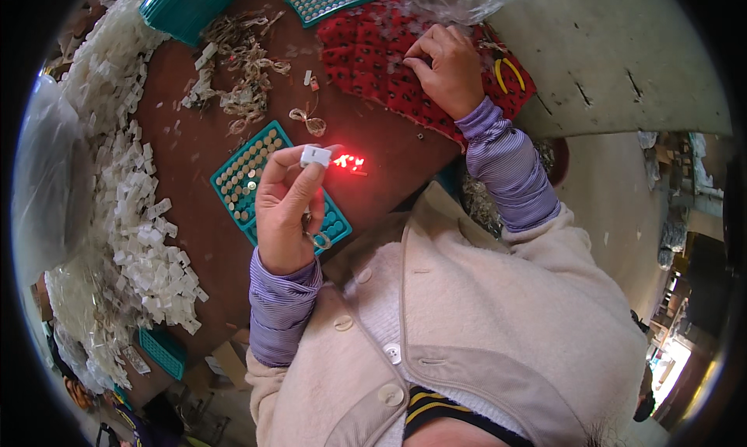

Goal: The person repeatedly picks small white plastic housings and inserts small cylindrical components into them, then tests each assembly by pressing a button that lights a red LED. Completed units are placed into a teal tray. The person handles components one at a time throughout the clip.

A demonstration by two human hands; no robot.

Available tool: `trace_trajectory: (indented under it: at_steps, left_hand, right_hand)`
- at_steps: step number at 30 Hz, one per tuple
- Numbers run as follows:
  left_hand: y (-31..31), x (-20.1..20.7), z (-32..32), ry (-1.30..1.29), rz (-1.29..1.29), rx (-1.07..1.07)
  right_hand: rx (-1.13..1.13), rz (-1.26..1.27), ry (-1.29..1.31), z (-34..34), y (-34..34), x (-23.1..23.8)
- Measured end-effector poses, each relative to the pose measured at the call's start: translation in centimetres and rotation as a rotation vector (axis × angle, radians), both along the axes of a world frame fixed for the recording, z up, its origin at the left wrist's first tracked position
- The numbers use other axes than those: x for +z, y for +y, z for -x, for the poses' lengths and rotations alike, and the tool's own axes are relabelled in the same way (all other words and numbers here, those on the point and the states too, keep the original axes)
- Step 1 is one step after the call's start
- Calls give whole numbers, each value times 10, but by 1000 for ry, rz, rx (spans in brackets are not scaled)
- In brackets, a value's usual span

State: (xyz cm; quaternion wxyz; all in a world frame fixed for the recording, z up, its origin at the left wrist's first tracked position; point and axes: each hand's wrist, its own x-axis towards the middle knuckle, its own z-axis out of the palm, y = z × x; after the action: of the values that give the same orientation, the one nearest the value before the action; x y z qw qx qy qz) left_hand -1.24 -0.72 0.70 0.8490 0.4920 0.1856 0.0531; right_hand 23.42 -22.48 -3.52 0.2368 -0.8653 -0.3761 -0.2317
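Observation:
Between the thumb and fingers of my left hand [285,217] is a small white plastic case [314,156]. Bright red lights [348,164] glow right beside it, and their glare hides their shape. A thin pale loop of wire [317,239] hangs below that hand. Beneath it lies a teal tray [338,224] with rows of round button cells [237,184], partly covered by the hand. Over the red patterned cloth [354,54], my right hand [451,67] has its thumb and fingers drawn together; whatever they pinch is too small to make out.
Yellow-handled pliers [510,75] lie right of my right hand. A coiled wire [308,122] and tangled wire bundles [250,77] rest on the brown tabletop. White plastic cases [152,248] are heaped along the left. Another tray [331,0] and a clear bag [459,0] are at the back.

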Motion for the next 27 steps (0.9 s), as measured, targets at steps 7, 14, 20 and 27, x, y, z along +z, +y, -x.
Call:
trace_trajectory:
  at_steps: [7,14,20,27]
  left_hand:
    - [-17,15,3,20,-53,-97]
    - [-26,19,15,14,-50,-57]
    - [-23,12,14,-26,-32,-81]
    - [-7,4,35,-135,39,-56]
  right_hand:
    - [1,-65,17,-2,-4,-13]
    - [133,-170,42,12,1,13]
    - [455,-335,319,93,8,63]
    - [680,-276,465,144,37,84]
